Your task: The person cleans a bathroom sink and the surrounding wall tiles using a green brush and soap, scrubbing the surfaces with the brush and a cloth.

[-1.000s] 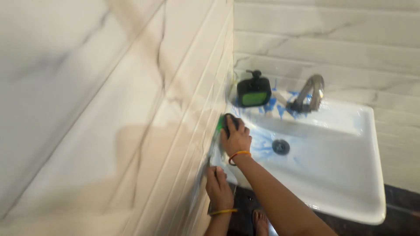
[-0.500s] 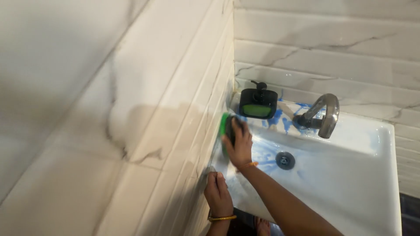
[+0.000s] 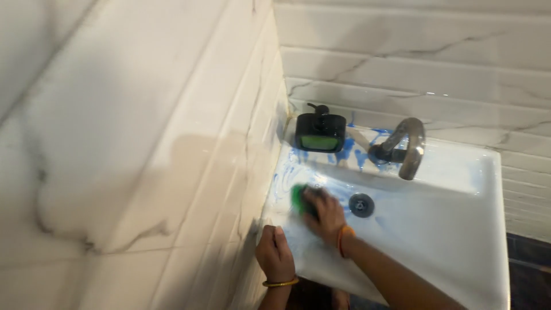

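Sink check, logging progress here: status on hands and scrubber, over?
Right hand pressing green scrubber inside basin. Left hand braced on sink's near-left rim. Blue cleaner streaks near faucet; nothing obstructing.

- Left wall [image 3: 132, 143]: glossy white marble-look tiles with grey veining, laid in horizontal courses.
- Rear wall [image 3: 413, 51]: same tiles, meeting the left wall at a corner.
- Floor [image 3: 525, 252]: dark strip visible at lower right.
- Lighting: soft, warm, with diffuse reflections on the tiles.
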